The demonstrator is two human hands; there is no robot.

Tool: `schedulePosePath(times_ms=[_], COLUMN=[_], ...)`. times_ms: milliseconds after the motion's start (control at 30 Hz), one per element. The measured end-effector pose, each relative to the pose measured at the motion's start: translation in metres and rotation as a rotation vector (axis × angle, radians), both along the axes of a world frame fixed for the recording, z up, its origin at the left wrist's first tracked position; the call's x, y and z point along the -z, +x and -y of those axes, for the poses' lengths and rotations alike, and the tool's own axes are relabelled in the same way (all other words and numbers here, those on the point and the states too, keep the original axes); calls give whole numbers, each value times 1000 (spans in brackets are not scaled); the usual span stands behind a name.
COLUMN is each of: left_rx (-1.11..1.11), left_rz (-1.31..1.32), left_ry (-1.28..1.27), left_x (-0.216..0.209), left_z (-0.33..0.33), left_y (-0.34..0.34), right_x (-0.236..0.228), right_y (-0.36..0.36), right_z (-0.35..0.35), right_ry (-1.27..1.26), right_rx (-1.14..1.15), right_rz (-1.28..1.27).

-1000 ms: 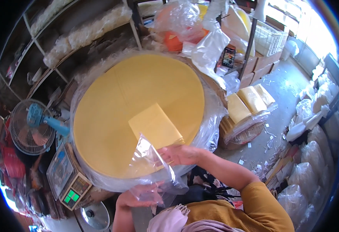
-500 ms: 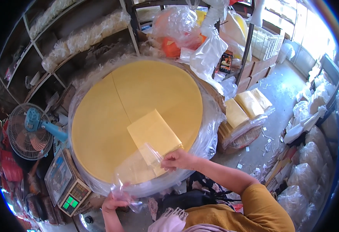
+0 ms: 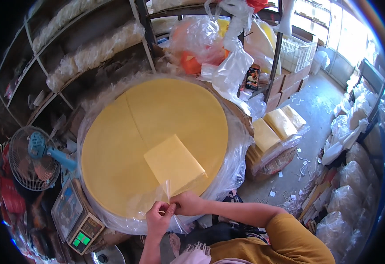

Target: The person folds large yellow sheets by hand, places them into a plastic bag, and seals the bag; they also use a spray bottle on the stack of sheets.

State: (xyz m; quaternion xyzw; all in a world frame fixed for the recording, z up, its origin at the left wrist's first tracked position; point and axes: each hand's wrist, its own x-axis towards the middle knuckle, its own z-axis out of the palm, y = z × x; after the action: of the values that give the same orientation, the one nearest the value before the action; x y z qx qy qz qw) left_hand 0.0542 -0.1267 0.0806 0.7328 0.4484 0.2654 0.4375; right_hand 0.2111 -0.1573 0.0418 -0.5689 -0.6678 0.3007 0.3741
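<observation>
My left hand (image 3: 159, 216) and my right hand (image 3: 189, 203) meet at the near edge of the big round yellow sheet stack (image 3: 113, 145). Fingers of both hands pinch a thin clear plastic bag (image 3: 145, 206), whose gathered film stands up between them. Part of the bag spreads over the yellow surface to the left. Just beyond my hands lies a folded yellow sheet bundle (image 3: 175, 160), flat on the round stack. Its near corner is close to the bag; whether the film covers it there I cannot tell.
A scale (image 3: 71, 215) with a lit green display and a blue fan (image 3: 36, 152) stand at the left. More folded yellow bundles (image 3: 280, 123) rest on a stool-like stand at the right. Shelves (image 3: 43, 66) rise behind; filled clear bags (image 3: 342, 202) line the far right.
My left hand has come up and right to meet my right hand. The bag, earlier stretched between them, is now gathered at their fingertips. My right hand has shifted slightly down.
</observation>
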Motion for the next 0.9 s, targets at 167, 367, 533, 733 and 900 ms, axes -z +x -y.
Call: schedulePosePath(times_ms=[167,367,533,733,900], left_rx=[50,139,157,36,-57], left_rz=[-16,129,350,660,859], left_ry=[-86,-500,-538,-575,-552], left_x=[-5,-26,-31,-28,-21], left_z=[-9,-18,-21,-7,5], left_y=[-6,-17,-27,-25,-14], right_x=[-9,-29,-51,-63,-60], right_y=[4,1,-3,-17,-32], right_z=[1,0,-8,-9,-11], right_ry=[-7,-142,-264,-365,-371], right_rx=[-85,-186,-234,-291,-251], right_rz=[-116,-238,-458,-834,-1072])
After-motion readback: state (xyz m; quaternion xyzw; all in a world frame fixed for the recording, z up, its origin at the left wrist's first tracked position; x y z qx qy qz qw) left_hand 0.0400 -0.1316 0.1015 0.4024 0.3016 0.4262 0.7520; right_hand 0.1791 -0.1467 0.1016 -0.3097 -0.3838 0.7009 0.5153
